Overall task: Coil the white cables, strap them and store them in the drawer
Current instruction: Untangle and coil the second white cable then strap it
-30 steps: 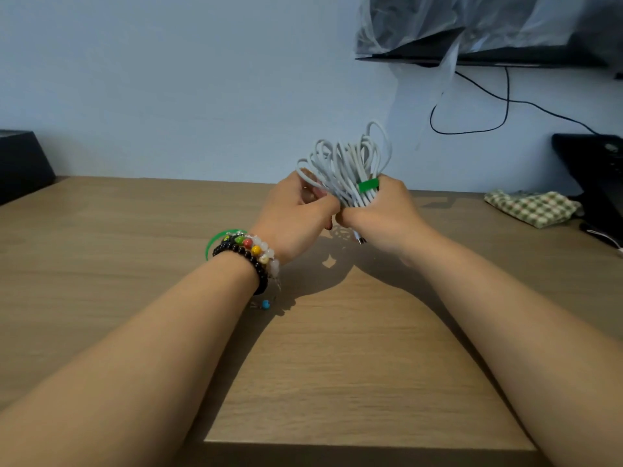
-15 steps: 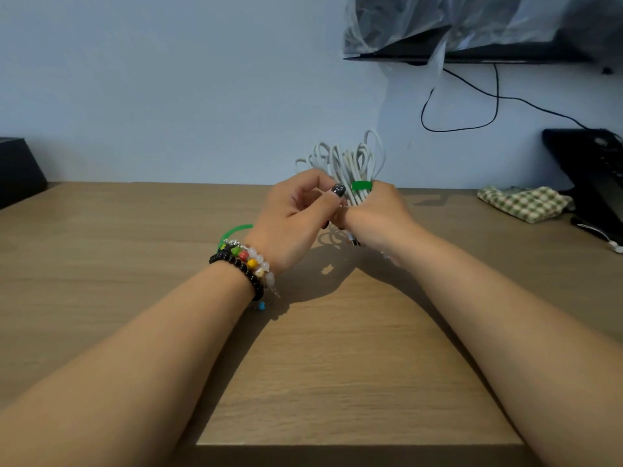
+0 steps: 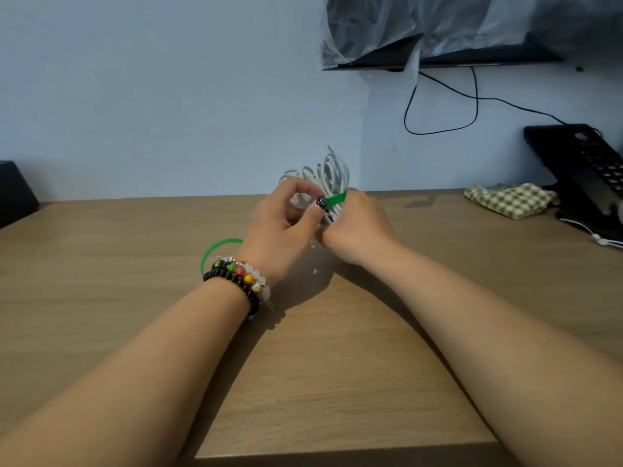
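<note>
**Q:** While the white cable bundle (image 3: 325, 183) is up off the wooden table (image 3: 135, 298), what exactly is each hand doing?

**A:** Right hand (image 3: 357, 227) is wrapped around the lower part of the coil, fingers curled, loops fanning out above the fist. Left hand (image 3: 279, 230) pinches the end of the green strap (image 3: 336, 199) between thumb and forefinger, at the point where the band crosses the bundle. The hands are close together, touching or nearly so; which, I cannot tell.

**Q:** Step in hand?

**A:** Judged: strapping. Coiling looks done; storing not begun. No drawer is in view.

**Q:** How to do it well?

**A:** Keep the right-hand grip firm so the loops do not spring apart. Draw the strap snug and flat across the narrowest part of the bundle, then press the end down onto itself. Whether it fastens by hook-and-loop is not visible.

**Q:** Risks?

**A:** Slack wrap, probably; the loops are springy and could slide out. Also a stray loop left outside the band.

**Q:** Other notes?

**A:** A second green strap (image 3: 215, 251) lies curled on the table beside the left wrist, by the bead bracelets (image 3: 241, 278).
</note>
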`<state>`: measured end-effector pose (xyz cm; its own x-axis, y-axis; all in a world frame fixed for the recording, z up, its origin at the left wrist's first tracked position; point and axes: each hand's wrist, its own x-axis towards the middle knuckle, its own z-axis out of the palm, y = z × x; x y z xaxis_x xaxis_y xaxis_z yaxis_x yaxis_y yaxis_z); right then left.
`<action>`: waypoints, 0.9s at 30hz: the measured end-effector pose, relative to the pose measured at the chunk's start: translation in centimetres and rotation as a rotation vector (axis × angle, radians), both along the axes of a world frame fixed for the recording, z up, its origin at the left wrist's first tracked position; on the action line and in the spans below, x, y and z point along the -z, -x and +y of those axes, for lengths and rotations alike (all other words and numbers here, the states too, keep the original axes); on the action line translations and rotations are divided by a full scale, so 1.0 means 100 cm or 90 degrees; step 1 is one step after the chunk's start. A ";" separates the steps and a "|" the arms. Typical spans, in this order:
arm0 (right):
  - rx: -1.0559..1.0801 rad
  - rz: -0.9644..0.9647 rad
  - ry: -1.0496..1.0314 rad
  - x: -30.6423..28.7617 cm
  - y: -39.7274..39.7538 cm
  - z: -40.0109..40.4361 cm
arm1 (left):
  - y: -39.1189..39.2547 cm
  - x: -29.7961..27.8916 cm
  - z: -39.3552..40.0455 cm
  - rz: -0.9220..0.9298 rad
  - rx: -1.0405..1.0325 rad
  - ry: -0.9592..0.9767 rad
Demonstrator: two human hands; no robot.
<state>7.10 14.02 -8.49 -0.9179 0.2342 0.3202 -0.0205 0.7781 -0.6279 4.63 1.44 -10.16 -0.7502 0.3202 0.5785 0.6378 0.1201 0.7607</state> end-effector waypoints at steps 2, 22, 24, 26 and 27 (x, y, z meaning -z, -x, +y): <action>0.016 0.007 -0.017 0.000 0.000 0.000 | 0.001 0.000 0.000 0.001 -0.002 0.004; 0.060 0.056 -0.220 0.001 0.003 -0.001 | -0.001 -0.006 0.000 -0.218 0.044 -0.047; 0.042 0.064 -0.219 0.002 0.005 0.000 | -0.001 -0.006 -0.001 -0.223 0.043 -0.050; -0.005 0.052 -0.184 0.003 0.006 0.002 | 0.000 -0.007 -0.003 -0.219 0.028 -0.055; -0.036 0.043 -0.146 0.002 0.005 0.003 | 0.001 -0.008 -0.004 -0.217 0.018 -0.062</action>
<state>6.64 14.36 -8.73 -0.9025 0.0963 0.4197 -0.1043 0.8967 -0.4301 4.55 1.00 -9.31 -0.8968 0.2994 0.3257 0.3481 0.0232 0.9372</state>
